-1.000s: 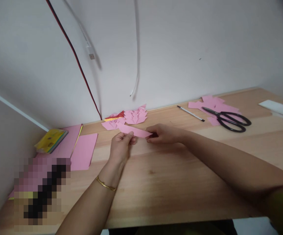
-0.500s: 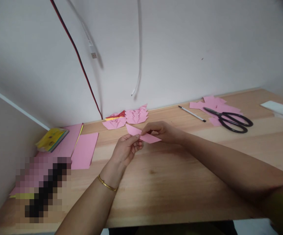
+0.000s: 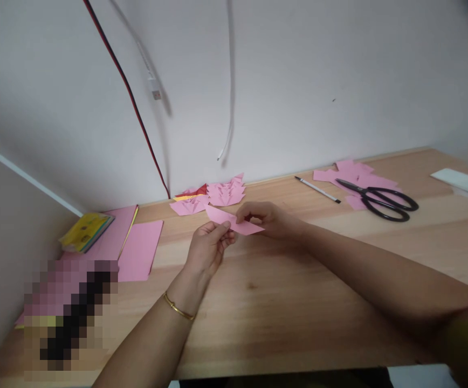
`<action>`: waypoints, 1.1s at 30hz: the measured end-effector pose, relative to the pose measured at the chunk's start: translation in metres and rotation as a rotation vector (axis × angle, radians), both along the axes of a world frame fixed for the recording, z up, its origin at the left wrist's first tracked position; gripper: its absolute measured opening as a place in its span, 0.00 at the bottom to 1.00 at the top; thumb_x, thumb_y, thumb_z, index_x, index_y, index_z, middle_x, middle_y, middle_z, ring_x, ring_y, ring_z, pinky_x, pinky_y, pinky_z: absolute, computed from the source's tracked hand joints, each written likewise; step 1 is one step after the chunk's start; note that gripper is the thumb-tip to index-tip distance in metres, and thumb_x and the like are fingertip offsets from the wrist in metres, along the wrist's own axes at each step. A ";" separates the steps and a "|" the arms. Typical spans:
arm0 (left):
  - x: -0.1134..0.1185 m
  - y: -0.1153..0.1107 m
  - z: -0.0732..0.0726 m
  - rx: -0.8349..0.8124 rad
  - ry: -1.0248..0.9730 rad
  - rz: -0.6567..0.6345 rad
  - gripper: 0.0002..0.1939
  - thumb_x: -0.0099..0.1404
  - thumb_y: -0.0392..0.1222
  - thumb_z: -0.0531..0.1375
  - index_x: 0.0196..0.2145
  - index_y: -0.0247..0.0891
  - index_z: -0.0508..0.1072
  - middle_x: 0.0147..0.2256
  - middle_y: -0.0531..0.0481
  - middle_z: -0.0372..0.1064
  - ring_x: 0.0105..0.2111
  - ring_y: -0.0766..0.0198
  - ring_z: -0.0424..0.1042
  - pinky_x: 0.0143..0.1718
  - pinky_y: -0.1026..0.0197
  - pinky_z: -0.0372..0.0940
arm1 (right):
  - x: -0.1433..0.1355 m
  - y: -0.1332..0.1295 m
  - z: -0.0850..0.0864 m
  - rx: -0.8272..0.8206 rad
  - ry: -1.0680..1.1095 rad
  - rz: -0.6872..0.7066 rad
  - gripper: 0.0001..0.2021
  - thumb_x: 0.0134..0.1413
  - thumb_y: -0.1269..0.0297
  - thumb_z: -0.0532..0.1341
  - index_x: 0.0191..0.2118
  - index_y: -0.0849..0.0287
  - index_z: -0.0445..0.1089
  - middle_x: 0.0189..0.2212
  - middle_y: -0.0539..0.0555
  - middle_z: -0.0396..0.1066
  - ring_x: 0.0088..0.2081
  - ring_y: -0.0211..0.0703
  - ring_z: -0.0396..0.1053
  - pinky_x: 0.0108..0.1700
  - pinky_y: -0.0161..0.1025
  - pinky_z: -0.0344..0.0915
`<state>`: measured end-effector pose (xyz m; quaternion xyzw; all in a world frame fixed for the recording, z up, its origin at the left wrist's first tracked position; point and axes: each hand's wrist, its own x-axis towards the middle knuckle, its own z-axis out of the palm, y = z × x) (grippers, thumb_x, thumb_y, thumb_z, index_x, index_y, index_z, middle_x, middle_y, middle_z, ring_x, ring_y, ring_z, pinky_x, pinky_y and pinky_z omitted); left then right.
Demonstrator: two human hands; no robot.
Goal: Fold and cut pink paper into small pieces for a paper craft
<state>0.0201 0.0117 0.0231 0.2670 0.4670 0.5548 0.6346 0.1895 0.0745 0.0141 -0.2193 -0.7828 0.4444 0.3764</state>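
A small pink folded paper with pointed ends is held above the wooden table, near the middle of the view. My left hand pinches its lower edge between thumb and fingers. On the other side, my right hand grips the upper edge with bent fingers. Just behind the hands, folded pink pieces lie by the wall, beside a piece with red and yellow parts. The fingertips under the paper are partly hidden.
Black-handled scissors lie on pink paper scraps at the right, near a thin pen. Pink sheets and a yellow packet are at the left. A white object rests far right. Cables hang along the wall.
The pink paper has shifted slightly left and its tilt has changed a little. Both hands still hold it, with the right fingers moved slightly along its edge.
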 end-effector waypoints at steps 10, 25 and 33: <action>-0.001 -0.001 -0.001 -0.024 -0.027 -0.067 0.12 0.48 0.38 0.69 0.27 0.30 0.70 0.21 0.50 0.69 0.22 0.69 0.70 0.28 0.65 0.66 | 0.003 -0.002 0.006 -0.081 -0.096 0.010 0.10 0.50 0.64 0.62 0.38 0.62 0.70 0.33 0.54 0.72 0.35 0.38 0.68 0.37 0.35 0.63; 0.000 0.000 -0.003 0.022 0.058 -0.066 0.13 0.48 0.39 0.68 0.30 0.28 0.74 0.21 0.49 0.70 0.19 0.72 0.66 0.23 0.67 0.61 | 0.003 0.005 -0.004 0.134 0.033 0.137 0.11 0.51 0.60 0.63 0.36 0.62 0.73 0.35 0.58 0.73 0.36 0.39 0.71 0.40 0.37 0.66; -0.001 -0.001 0.001 0.014 0.034 -0.094 0.13 0.46 0.40 0.69 0.29 0.29 0.74 0.24 0.49 0.71 0.22 0.70 0.68 0.26 0.64 0.63 | 0.002 0.004 -0.002 -0.066 0.080 0.081 0.12 0.52 0.57 0.63 0.35 0.62 0.72 0.32 0.56 0.73 0.36 0.40 0.71 0.40 0.40 0.67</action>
